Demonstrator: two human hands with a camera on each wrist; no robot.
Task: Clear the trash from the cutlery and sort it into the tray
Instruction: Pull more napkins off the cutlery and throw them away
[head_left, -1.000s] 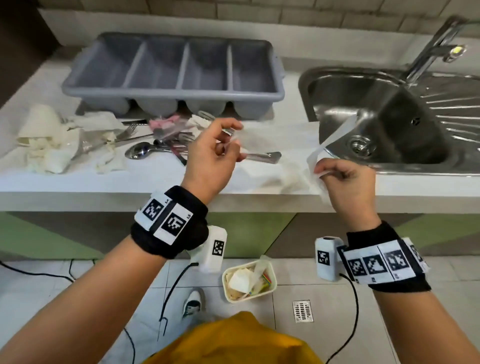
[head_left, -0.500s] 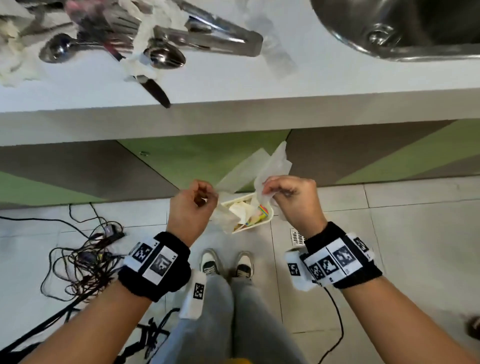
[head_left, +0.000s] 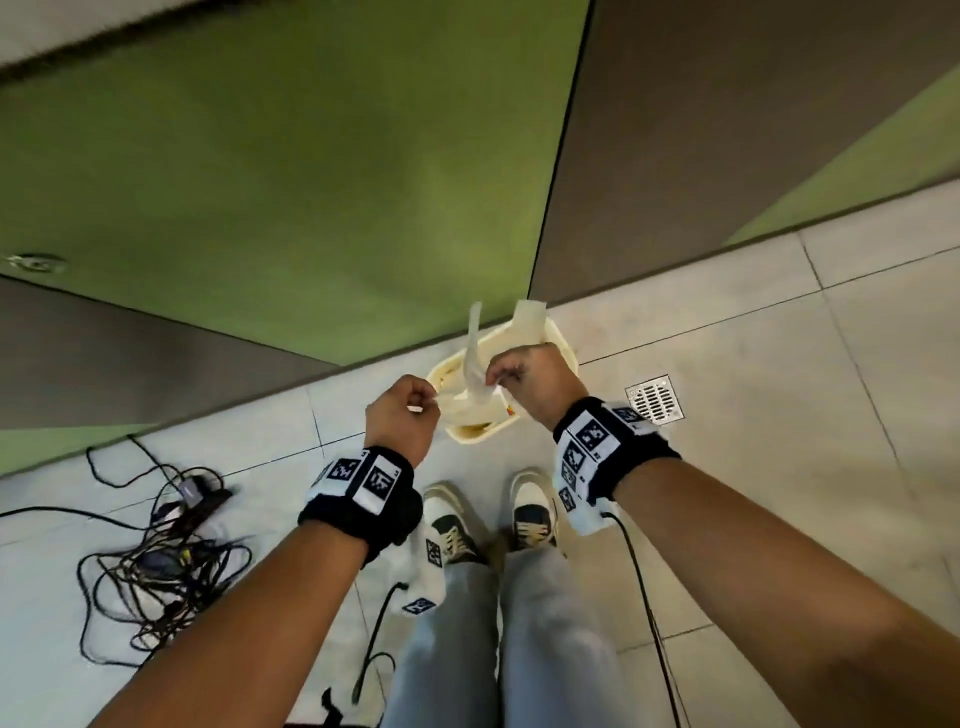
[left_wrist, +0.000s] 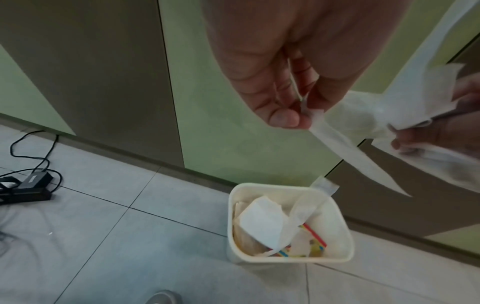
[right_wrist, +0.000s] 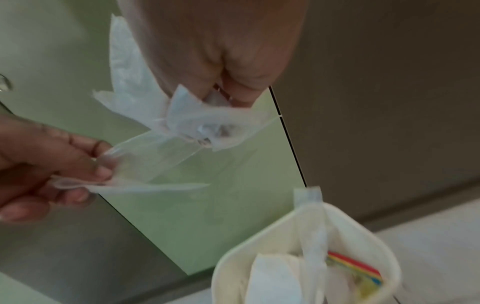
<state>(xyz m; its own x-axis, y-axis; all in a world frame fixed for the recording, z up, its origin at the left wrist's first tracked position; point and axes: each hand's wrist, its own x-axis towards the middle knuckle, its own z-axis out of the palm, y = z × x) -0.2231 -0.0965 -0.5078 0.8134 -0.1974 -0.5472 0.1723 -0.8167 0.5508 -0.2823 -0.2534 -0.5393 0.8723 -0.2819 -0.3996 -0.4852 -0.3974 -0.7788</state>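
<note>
Now your left hand (head_left: 402, 415) and right hand (head_left: 530, 379) each pinch an end of the clear wrapper (left_wrist: 363, 115), holding it above the bin (left_wrist: 345, 232) on the floor (head_left: 779, 415).

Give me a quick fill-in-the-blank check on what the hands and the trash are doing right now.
1. Both hands pinch pieces of thin clear ____ wrapper.
2. The left hand and right hand are held above the cream ____ on the floor.
3. Inside it lies white paper and a ____-striped wrapper.
4. Beside the right wrist, a metal floor ____ sits in the tiles.

Missing words: plastic; bin; rainbow; drain
</note>
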